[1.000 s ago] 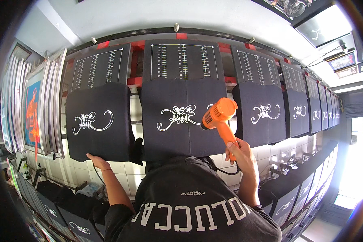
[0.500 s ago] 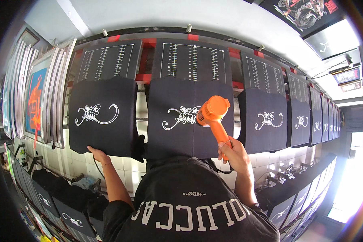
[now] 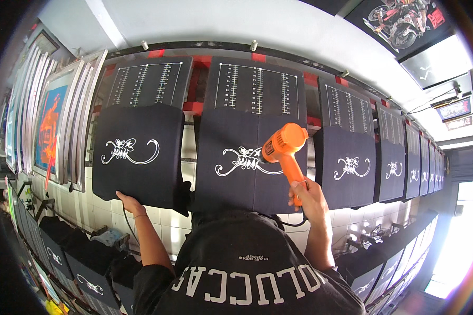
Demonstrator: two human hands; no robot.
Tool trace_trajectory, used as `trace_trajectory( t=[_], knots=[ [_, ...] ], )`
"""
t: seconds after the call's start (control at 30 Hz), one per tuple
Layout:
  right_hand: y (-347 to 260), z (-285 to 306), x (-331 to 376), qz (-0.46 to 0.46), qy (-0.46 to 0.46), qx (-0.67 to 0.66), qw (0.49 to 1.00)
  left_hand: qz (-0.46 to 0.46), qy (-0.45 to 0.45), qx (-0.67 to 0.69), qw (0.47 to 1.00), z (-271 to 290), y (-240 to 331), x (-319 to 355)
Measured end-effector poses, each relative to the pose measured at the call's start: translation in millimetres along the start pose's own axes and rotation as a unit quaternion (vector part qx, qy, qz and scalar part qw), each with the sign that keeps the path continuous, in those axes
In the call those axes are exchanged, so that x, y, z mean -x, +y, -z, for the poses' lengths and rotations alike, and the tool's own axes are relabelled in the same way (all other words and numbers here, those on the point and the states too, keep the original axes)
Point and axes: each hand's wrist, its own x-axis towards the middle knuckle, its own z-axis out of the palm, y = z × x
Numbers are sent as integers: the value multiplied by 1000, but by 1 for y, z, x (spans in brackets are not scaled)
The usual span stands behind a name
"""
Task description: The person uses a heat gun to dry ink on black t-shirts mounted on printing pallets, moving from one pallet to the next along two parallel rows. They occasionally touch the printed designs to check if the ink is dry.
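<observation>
In my right hand (image 3: 311, 203) is an orange heat gun (image 3: 286, 147), gripped by its handle. Its dark nozzle points left and down at the white print (image 3: 242, 160) on the middle black cloth panel (image 3: 231, 191), covering part of the design. My left hand (image 3: 131, 203) is at the lower edge of the left black cloth panel (image 3: 136, 181), with most of its fingers hidden. A thin black cord (image 3: 127, 220) hangs from its fingers and appears pinched there. Another white print (image 3: 129, 151) shows whole on that left panel.
Dark boards (image 3: 255, 84) with white ruler markings stretch in a row to the right, draped with printed black panels (image 3: 350, 168). Framed screens (image 3: 50, 126) stand upright at the left. Behind me runs another row of covered boards (image 3: 92, 281). Tiled floor (image 3: 163, 226) shows between rows.
The view has shifted slightly, so the panels sit a little lower and to the right. The heat gun has moved slightly right and away from me over the print. My left hand keeps its place.
</observation>
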Motion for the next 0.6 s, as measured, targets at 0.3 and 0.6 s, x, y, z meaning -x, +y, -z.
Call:
trace_trajectory(
  t=[0.3,0.6],
  knots=[
    [1,2,-6,13,7,7,1000,4,15,-35,999,-1,-1,-2],
    [-1,0,-21,52,-10,6,999,-7,18,-104,994,10,2,-11]
  ],
)
